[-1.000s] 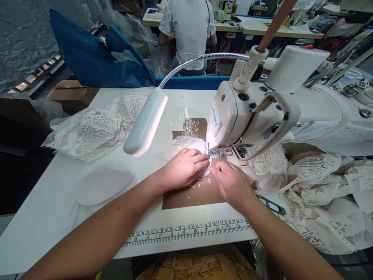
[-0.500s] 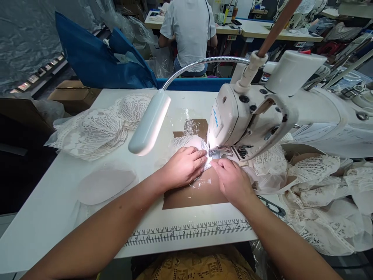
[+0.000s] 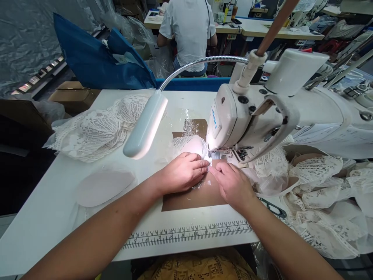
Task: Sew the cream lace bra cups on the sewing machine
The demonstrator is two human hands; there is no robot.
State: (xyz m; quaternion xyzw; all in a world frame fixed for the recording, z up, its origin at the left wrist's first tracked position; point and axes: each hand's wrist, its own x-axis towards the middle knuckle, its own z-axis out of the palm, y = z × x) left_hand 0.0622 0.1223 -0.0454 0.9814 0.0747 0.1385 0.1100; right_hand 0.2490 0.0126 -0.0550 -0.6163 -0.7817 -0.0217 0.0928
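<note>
A white lace piece (image 3: 190,144) lies under the needle area of a white sewing machine (image 3: 227,116), lit by a small glow. My left hand (image 3: 185,172) rests on the near edge of the lace, its fingers together and pressing the fabric. Just right of it, my right hand (image 3: 233,182) has thumb and forefinger pinched at the fabric's edge, close to the presser foot. The fingertips of both hands nearly meet. Brown board (image 3: 186,202) shows on the table beneath them.
A lamp (image 3: 145,124) on a bent metal neck hangs left of the machine. Lace cups (image 3: 96,128) and a pale oval pad (image 3: 105,187) lie left; more lace (image 3: 323,217) is piled right. A printed ruler (image 3: 189,234) runs along the front. A person (image 3: 189,35) sits beyond.
Both hands have shifted slightly toward the table's front edge, and the lace edge between them has moved a little away from the needle. The view has shifted slightly.
</note>
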